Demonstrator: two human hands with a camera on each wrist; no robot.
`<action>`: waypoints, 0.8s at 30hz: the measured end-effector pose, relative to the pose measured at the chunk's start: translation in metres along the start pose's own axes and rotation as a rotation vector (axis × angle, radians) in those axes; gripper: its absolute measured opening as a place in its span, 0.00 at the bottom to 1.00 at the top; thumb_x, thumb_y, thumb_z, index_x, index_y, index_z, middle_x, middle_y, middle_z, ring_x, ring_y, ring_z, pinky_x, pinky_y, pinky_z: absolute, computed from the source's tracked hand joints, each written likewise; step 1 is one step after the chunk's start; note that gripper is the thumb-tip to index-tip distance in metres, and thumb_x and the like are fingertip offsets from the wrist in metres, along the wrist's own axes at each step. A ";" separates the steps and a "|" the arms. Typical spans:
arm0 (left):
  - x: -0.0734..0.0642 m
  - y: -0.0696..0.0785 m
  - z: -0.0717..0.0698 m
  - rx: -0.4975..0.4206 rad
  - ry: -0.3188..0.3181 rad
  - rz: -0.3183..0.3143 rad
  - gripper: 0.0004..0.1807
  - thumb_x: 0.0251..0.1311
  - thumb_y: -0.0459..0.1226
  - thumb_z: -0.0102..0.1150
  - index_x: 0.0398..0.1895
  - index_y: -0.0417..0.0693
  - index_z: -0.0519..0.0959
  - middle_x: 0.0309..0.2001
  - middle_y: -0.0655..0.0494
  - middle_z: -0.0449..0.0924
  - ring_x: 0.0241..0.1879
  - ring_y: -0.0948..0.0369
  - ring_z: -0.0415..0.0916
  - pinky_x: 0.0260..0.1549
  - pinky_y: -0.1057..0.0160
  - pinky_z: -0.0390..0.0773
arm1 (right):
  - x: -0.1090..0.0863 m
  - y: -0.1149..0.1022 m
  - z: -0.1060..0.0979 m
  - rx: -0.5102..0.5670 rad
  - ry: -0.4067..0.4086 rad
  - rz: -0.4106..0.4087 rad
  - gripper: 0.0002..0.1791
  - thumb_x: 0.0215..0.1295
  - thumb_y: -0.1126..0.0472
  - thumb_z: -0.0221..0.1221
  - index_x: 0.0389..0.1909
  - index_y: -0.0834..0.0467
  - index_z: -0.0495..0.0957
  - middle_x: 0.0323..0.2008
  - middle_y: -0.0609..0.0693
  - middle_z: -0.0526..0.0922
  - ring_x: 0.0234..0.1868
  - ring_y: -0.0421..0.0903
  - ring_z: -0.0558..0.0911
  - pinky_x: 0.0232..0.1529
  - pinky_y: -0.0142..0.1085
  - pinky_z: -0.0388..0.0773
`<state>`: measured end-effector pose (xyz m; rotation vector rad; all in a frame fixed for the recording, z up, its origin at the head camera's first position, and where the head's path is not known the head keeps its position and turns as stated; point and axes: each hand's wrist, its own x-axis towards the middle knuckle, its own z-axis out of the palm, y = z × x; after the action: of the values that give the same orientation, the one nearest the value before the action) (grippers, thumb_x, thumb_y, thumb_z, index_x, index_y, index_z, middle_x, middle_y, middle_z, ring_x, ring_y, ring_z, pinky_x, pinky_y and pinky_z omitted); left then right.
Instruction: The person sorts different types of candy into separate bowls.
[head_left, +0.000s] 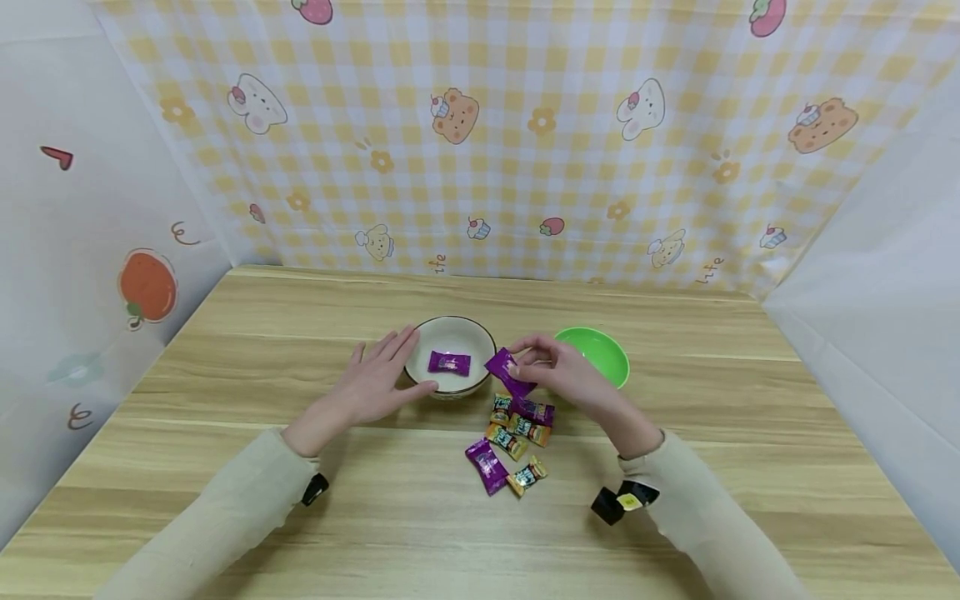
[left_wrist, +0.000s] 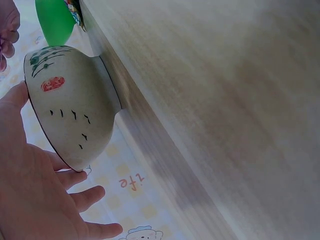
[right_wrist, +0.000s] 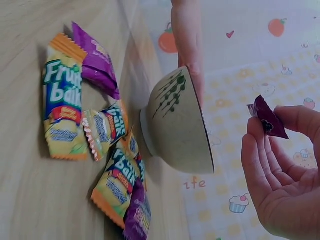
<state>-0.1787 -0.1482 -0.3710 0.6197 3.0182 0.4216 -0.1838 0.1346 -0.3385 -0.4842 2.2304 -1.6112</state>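
A cream bowl (head_left: pixel 450 333) with a dark rim stands mid-table, one purple-wrapped candy (head_left: pixel 449 363) lying inside it. My left hand (head_left: pixel 378 379) rests at the bowl's left rim, thumb along the near side and the other fingers spread along the far side. Between thumb and fingertips my right hand (head_left: pixel 562 371) pinches another purple-wrapped candy (right_wrist: pixel 268 118), held above the table just right of the bowl. Below that hand lies a loose pile of yellow "Fruit" candies (right_wrist: pixel 64 100) and purple ones (head_left: pixel 487 466).
A green bowl (head_left: pixel 600 354) stands behind my right hand, partly covered by it. The wooden table (head_left: pixel 360 517) ends at a checked cloth (head_left: pixel 495 167) at the back, with pale cloth at both sides.
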 end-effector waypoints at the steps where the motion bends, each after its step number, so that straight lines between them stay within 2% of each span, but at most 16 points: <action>1: 0.000 0.000 0.000 -0.001 0.001 0.000 0.50 0.51 0.68 0.34 0.68 0.44 0.44 0.68 0.50 0.40 0.64 0.48 0.41 0.56 0.40 0.37 | 0.001 -0.001 0.001 0.002 0.002 0.001 0.17 0.56 0.60 0.58 0.47 0.58 0.71 0.35 0.55 0.77 0.36 0.50 0.77 0.40 0.44 0.72; 4: 0.000 0.000 0.000 -0.002 -0.002 0.000 0.50 0.51 0.69 0.33 0.68 0.44 0.43 0.68 0.50 0.40 0.64 0.48 0.40 0.56 0.40 0.37 | 0.007 -0.003 0.003 0.017 0.009 0.006 0.17 0.57 0.60 0.58 0.47 0.58 0.71 0.34 0.55 0.77 0.35 0.49 0.77 0.40 0.40 0.72; 14: 0.000 0.000 0.000 -0.005 0.014 0.006 0.50 0.51 0.68 0.35 0.68 0.43 0.45 0.68 0.48 0.42 0.64 0.48 0.41 0.55 0.39 0.38 | 0.028 -0.007 0.010 0.095 0.023 0.022 0.18 0.57 0.61 0.58 0.48 0.62 0.70 0.34 0.57 0.77 0.33 0.50 0.78 0.43 0.50 0.72; 24: 0.000 0.000 0.001 -0.008 0.011 0.004 0.50 0.51 0.69 0.34 0.68 0.44 0.45 0.68 0.49 0.42 0.64 0.48 0.41 0.56 0.39 0.37 | 0.047 -0.008 0.016 0.127 0.068 0.064 0.17 0.57 0.62 0.58 0.46 0.63 0.71 0.35 0.58 0.77 0.34 0.49 0.78 0.42 0.48 0.73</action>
<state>-0.1787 -0.1484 -0.3718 0.6244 3.0252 0.4380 -0.2169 0.0968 -0.3389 -0.3253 2.1514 -1.7466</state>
